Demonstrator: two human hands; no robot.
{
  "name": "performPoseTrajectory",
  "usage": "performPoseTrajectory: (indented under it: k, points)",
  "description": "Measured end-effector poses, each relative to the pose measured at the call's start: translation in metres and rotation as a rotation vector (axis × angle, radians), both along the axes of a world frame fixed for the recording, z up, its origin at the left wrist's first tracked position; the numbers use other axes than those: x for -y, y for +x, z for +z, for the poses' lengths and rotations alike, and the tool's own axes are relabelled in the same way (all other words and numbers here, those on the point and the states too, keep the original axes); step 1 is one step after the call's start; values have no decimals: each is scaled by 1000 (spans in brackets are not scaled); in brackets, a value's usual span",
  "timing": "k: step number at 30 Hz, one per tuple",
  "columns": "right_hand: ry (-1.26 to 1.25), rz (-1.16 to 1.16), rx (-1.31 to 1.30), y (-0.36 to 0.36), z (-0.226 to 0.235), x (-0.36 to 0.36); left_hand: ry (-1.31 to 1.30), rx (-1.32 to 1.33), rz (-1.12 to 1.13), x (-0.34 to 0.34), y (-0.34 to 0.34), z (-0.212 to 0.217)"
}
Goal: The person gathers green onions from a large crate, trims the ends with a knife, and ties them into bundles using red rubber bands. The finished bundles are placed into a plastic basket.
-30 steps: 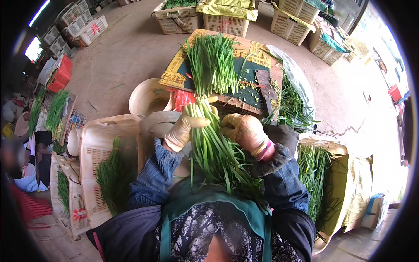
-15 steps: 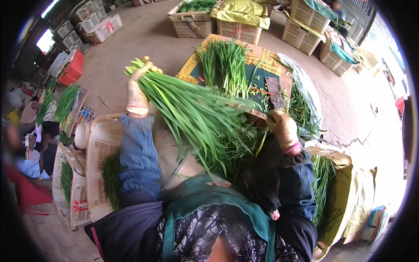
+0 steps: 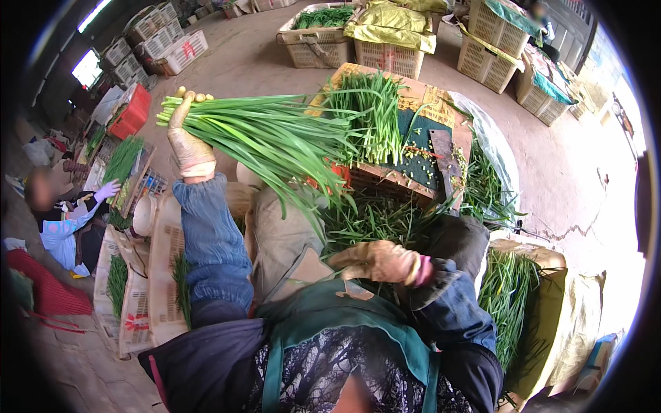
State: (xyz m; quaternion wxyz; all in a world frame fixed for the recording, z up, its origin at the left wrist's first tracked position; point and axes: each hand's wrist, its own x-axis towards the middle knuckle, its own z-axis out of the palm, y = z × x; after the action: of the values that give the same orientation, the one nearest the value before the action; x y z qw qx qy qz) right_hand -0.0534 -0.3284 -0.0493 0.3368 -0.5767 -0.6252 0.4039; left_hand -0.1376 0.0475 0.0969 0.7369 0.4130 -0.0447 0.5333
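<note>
My gloved left hand (image 3: 191, 146) is closed round the pale stem ends of a bunch of garlic chives (image 3: 275, 127), raised at the left with its long green leaves trailing right. Low over my lap is my gloved right hand (image 3: 382, 261), fingers stretched to the left and apparently holding nothing. Ahead, a low board table (image 3: 428, 100) carries another pile of garlic chives (image 3: 368, 113) and a dark cleaver (image 3: 446, 162) among small cut bits. Loose leaves (image 3: 375, 220) lie heaped between the table and my knees.
To my right stands a crate lined with yellow sheeting (image 3: 568, 337), with greens (image 3: 506, 296) in it. Plastic crates (image 3: 162, 268) stand close on my left. Beyond them a co-worker's gloved hand (image 3: 108, 191) reaches toward greens. More loaded crates (image 3: 317, 48) stand behind the table.
My left hand has swung left and slightly up with the bunch. My right hand has left the cleaver's handle and come down and left over my lap.
</note>
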Motion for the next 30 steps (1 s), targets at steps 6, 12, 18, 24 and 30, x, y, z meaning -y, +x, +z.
performPoseTrajectory:
  k: [6, 12, 18, 24, 30]
  points:
    - [297, -330, -752, -45, 17, -32, 49, -15, -17, 37, 14, 21]
    - [580, -954, -149, -7, 28, -43, 35, -44, -47, 61, 17, 19]
    - [478, -935, 191, -4, 48, -54, 32, -45, -141, 87, 23, 10]
    - [372, -764, -678, 10, 54, -42, 57, -47, -131, 89, 22, 6]
    - [94, -270, -257, 35, 7, 12, 182, -12, 49, 99, 13, 20]
